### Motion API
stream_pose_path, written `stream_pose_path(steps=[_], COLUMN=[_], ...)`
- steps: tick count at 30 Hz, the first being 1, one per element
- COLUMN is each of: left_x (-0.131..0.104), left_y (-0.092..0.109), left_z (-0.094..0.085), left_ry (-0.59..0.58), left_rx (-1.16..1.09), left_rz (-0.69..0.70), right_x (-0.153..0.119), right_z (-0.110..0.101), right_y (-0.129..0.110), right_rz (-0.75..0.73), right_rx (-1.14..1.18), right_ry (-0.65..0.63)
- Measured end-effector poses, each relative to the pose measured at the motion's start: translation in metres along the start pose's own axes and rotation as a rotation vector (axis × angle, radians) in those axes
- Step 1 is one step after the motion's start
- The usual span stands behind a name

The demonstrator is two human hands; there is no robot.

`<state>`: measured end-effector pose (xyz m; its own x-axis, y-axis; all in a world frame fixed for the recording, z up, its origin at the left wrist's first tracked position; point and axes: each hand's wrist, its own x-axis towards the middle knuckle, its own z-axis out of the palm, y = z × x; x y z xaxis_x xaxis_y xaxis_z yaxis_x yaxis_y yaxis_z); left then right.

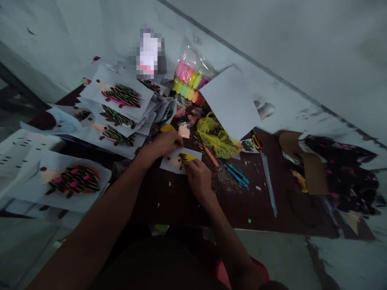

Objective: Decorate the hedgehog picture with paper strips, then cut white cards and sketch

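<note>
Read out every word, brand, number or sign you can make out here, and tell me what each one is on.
No words, brands, numbers or signs can be read.
Small sheet at the hands: a hedgehog picture, no readable writing.
Clear plastic bag: any print is too blurred to read.
Yellow packet on the right: too small and blurred to read.
Bright rectangle by the wall: pixelated, so nothing legible.

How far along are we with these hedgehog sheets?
Looks done: the hedgehog sheets piled on the left, their backs thick with dark strips.
In hand: the small hedgehog sheet, with the left hand by its upper edge and the right hand at the yellow back.
Apparently left: filling that back, as dark strips cover only part of it; the right fingers hide some.
</note>
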<state>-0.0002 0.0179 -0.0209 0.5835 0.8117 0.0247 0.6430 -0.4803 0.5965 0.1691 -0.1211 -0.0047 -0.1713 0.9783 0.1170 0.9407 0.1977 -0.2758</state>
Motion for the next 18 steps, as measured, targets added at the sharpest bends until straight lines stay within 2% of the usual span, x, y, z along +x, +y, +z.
stream_pose_path(steps=[18], left_x=[0.0004], left_y=[0.0002], left_z=[-0.0008], left_ry=[-0.013], left_rx=[0.019], left_rz=[-0.001], right_x=[0.0038], right_z=[0.0025], right_y=[-0.003], right_rz=[0.0], right_rx=[-0.137], right_ry=[-0.051])
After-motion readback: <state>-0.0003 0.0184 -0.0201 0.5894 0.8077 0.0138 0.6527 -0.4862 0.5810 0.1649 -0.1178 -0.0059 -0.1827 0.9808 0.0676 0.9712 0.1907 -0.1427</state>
